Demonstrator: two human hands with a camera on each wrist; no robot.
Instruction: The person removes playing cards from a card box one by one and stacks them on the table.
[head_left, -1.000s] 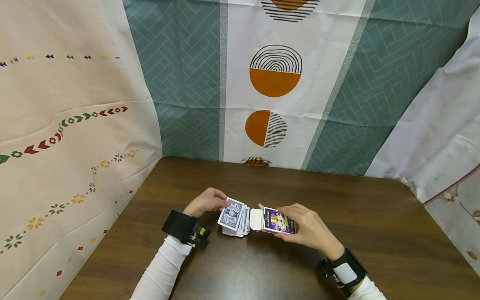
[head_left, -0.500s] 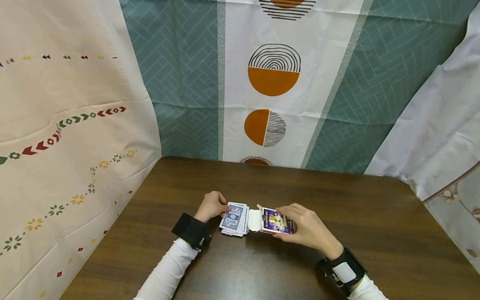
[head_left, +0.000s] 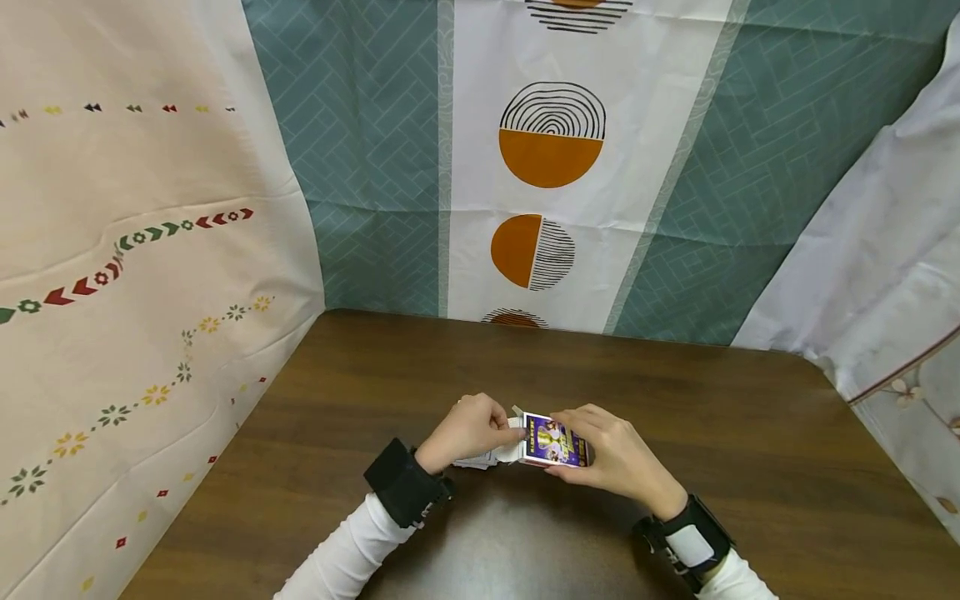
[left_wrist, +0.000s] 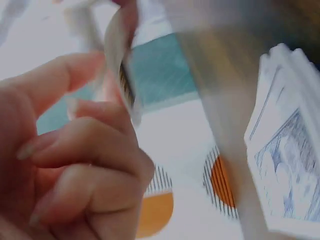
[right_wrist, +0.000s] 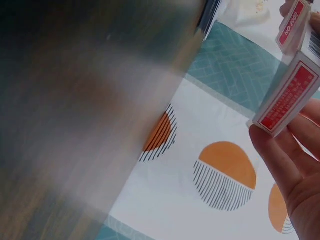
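Note:
My right hand grips a purple playing card box at its right end, just above or on the table. The box's white flap stands open at its left end; its red side label shows in the right wrist view. My left hand is at that open end, with thumb and finger pinching what looks like the flap, blurred in the left wrist view. Under this hand, partly hidden, lies a loose stack of playing cards with blue-patterned backs.
A dark wooden table carries everything. Patterned cloths hang behind it and along the left and right sides. Black straps with cameras sit on both wrists.
My left hand has left the top of the card stack and moved right to the box's open end, covering most of the cards. The right hand and box have stayed nearly still.

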